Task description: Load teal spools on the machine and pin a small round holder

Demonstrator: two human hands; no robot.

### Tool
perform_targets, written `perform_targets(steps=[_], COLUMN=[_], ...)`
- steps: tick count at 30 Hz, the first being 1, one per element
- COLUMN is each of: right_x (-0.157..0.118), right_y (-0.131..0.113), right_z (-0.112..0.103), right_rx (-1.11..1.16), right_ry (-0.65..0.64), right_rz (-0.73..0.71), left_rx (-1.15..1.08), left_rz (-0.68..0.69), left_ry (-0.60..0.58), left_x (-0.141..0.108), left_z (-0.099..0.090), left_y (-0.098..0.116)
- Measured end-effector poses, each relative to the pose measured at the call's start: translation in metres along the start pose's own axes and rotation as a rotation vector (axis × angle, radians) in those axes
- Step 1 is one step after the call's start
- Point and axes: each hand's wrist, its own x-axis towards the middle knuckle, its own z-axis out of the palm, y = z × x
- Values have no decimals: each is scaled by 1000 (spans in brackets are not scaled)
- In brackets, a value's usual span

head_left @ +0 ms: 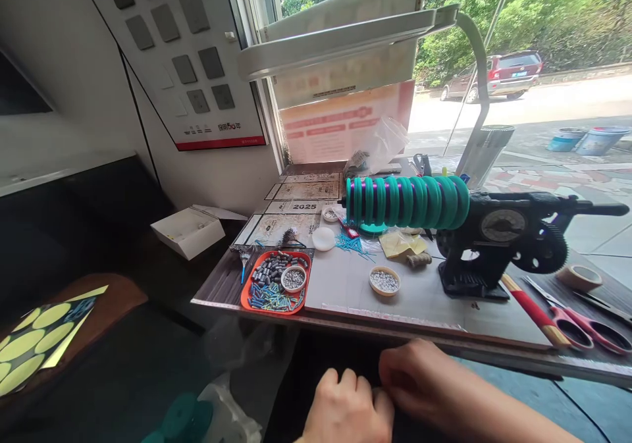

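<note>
Meeting near the table — hands, fingertips hidden, grip unclear

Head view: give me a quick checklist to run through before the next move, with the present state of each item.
1. Both hands off the table: ok; the left hand and right hand are close together in front of its near edge.
2. Hands free of any part: cannot tell; their palms are hidden.
3. Green rings lined up on the black machine: ok.
4. Orange tray level, with its pieces inside: ok.
5. Round cup of beads upright: ok.
6. Red-handled scissors put away: not ok; they lie on the table.
</note>
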Motion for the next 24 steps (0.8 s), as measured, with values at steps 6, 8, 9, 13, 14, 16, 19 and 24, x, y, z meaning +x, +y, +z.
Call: perform_targets(steps=[6, 8, 9, 13, 14, 16, 19, 24], right_x=[5, 2, 0, -10, -12, -13, -9, -2], right_y=[-10, -13, -14, -14, -13, -9, -4, -4], right_z=[-1, 0, 0, -2, -2, 2, 18, 42], right_rx=[-19, 80, 137, 147, 100, 9, -71, -66], right_ry=[101, 107, 108, 234, 304, 423, 546, 723], right_rz=[17, -7, -27, -95, -111, -165, -297, -300], left_rx=[-40, -78, -108, -573, -820, -1404, -2083, -2260], left_rz=[-71, -114, -142, -408, -503, -628, -595, -604], left_ry=[-165, -282, -348, -538, -543, -504, -396, -293], left_x=[0, 3, 6, 18, 19, 19, 14, 12], left_z=[-3, -6, -9, -28, -31, -33, -24, -14], left_y=[0, -1, -3, -11, -13, -12, -7, 1])
